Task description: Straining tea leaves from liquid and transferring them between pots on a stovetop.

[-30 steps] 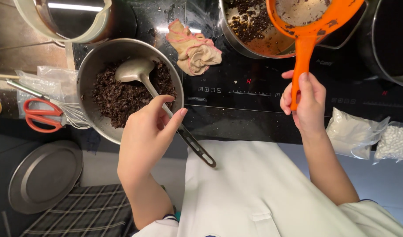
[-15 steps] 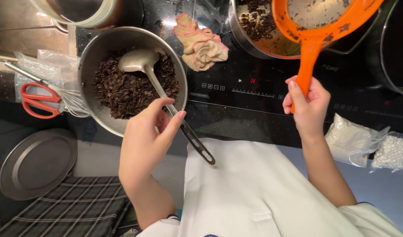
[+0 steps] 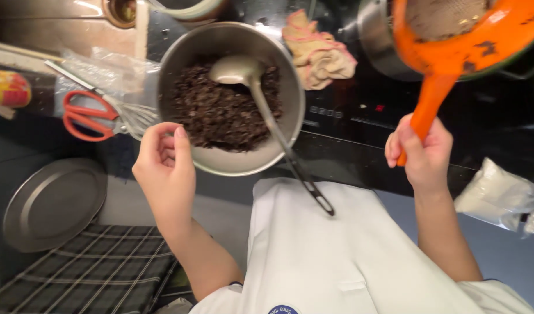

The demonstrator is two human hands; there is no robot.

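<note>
Right hand clenched on orange strainer handle, strainer raised over pot. Left hand released, empty, beside steel bowl of dark shreds; ladle resting inside. Bowl likely rigid, slick-walled, fairly heavy; best held at rim.

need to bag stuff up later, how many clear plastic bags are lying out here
2 clearly: a plastic bag with white contents on the right edge, and a crumpled bag under the red scissors. A third may be cut off far right.
</note>
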